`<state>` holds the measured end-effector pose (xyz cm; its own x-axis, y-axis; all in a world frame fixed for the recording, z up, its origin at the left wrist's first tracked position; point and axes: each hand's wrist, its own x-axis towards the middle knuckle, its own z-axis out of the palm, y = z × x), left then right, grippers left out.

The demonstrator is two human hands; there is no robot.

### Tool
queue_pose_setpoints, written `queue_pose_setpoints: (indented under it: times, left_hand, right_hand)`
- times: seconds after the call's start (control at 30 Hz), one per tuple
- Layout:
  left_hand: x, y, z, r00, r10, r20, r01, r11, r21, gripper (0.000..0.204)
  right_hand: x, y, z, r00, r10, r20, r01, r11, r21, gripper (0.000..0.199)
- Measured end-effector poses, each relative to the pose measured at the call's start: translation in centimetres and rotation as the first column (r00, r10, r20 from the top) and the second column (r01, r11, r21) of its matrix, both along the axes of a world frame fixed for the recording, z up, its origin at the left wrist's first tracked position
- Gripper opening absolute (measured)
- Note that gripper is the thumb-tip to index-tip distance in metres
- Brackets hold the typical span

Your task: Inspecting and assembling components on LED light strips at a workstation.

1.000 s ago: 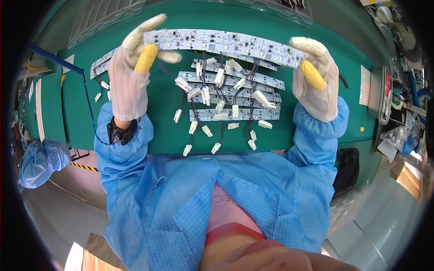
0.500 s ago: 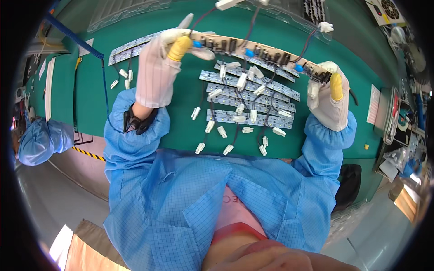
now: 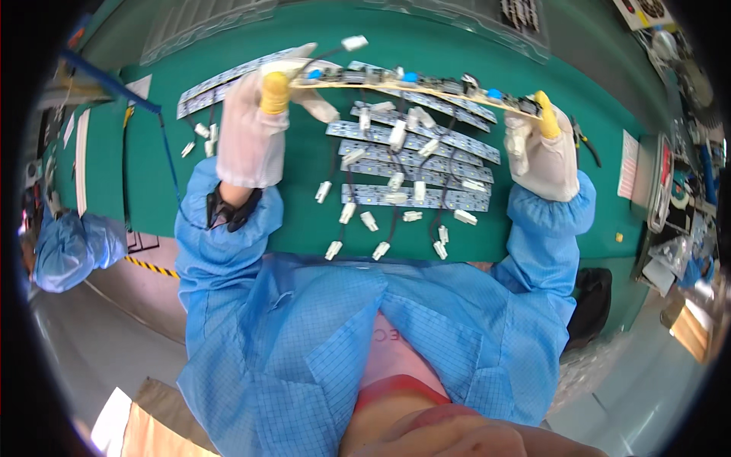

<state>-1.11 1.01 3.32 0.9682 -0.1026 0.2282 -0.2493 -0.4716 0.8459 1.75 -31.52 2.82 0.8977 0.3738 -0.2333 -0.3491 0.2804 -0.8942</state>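
The long circuit board strip (image 3: 438, 85) had just been turned over: its face of small square lamps had pointed at the wearer, and now the strip stood almost edge-on, component side upward, three blue parts showing. For the work in hand, this appeared to put the component side and its wiring within sight instead of the lamps. A white connector (image 3: 354, 43) hung out on its wire beyond the left end.

Both gloved hands held the strip above the table (image 3: 304, 228). The left hand (image 3: 255, 122) pinched one end, some fingers stretched out; the right hand (image 3: 548, 148) pinched the other. Below lay rows of similar strips (image 3: 457, 200) with loose-ended leads.

At the far side, the clear right-hand tray (image 3: 472, 34) held a group of dark, pale-marked pieces (image 3: 521, 14), too small to identify. What the clear left-hand tray (image 3: 205, 27) contained could not be told.
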Motion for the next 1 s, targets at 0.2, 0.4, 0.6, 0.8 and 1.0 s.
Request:
queue_pose_setpoints:
  times: [0.2,0.4,0.6,0.8,1.0]
  left_hand:
    - [-0.2,-1.4,-1.2,0.978,-0.175,0.11,0.205,0.738,-0.643,0.044]
    - [0.9,4.9,2.4,0.866,0.494,-0.084,-0.495,0.816,-0.299,0.024]
    - [1.7,16.3,-4.4,0.908,0.419,-0.02,-0.418,0.907,0.056,0.02]
    - [1.5,10.4,0.4,0.823,0.334,0.459,-0.513,0.783,0.351,0.023]
    - [0.3,0.0,2.9,0.947,-0.124,0.295,0.091,0.988,0.124,0.069]
  right_hand:
    - [-0.1,1.6,-0.2,0.972,-0.012,0.236,0.016,1.0,-0.014,0.048]
    - [-0.1,1.7,0.4,0.918,0.06,0.392,0.045,0.966,-0.254,0.074]
    - [1.5,0.7,-1.8,0.771,0.367,0.52,0.228,0.602,-0.765,0.045]
    - [1.2,1.5,-2.3,0.59,0.607,0.532,0.378,0.375,-0.846,0.04]
    - [-0.1,1.9,0.4,0.947,-0.112,0.302,0.151,0.983,-0.109,0.027]
